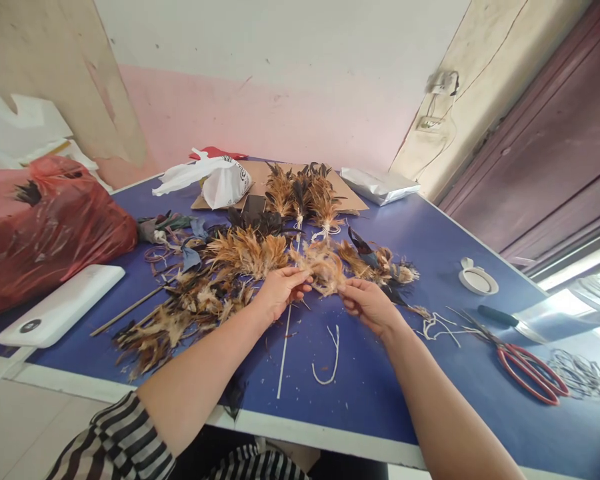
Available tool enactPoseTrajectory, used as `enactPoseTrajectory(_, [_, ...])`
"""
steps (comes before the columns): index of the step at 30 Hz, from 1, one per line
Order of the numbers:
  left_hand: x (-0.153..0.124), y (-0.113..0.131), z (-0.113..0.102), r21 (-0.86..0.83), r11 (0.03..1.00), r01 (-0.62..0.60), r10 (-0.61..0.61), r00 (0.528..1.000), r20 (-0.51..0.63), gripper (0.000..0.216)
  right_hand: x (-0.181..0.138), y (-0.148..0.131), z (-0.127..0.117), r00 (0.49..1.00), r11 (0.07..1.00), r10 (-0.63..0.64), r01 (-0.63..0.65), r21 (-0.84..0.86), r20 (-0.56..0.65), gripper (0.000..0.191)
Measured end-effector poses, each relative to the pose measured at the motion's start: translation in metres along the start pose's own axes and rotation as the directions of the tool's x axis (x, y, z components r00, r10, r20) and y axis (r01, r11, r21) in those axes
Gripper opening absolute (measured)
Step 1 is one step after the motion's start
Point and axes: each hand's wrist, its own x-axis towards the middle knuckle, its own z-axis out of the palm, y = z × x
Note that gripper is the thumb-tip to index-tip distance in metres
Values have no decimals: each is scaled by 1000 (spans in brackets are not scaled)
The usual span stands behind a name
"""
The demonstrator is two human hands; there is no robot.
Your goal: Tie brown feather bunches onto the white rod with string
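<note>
Between my two hands stretches a light tan string of feathers [324, 267], held a little above the blue table. My left hand [283, 290] pinches its left end, and my right hand [363, 300] pinches the right end. Left of my hands lie a golden-brown feather bunch [250, 252] and a loose heap of brown and black feathers [180, 317]. Close beyond my right hand is another feather bundle [380, 261]. A short white string [336, 353] lies on the table below my hands.
Tied feather bundles [300, 190] rest on cardboard [353, 193] at the back. Red-handled scissors [530, 373], a green-handled knife [500, 316] and a white ring-shaped item [479, 280] lie right. A white power bank [63, 307] and red plastic bag [65, 227] occupy the left.
</note>
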Motion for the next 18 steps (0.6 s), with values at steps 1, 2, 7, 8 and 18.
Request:
enactPoseTrajectory(1, [0, -2, 0, 3, 1000, 6, -6, 1000, 3, 20, 0, -1, 1, 1000, 995, 10, -12, 102, 20, 27])
enactPoseTrajectory(2, [0, -3, 1, 7, 1000, 12, -12, 1000, 13, 21, 0, -1, 2, 999, 985, 16, -23, 173, 41, 28])
enactPoseTrajectory(7, [-5, -12, 9, 24, 999, 45, -47, 996, 81, 20, -1, 2, 10, 998, 966, 26, -41, 255, 63, 27])
enactPoseTrajectory(8, [-6, -13, 10, 21, 998, 52, -53, 995, 83, 19, -1, 3, 12, 999, 971, 18, -29, 239, 47, 27])
enactPoseTrajectory(18, [-6, -19, 12, 5, 996, 91, -91, 988, 124, 20, -6, 2, 27, 991, 967, -128, 114, -227, -47, 20])
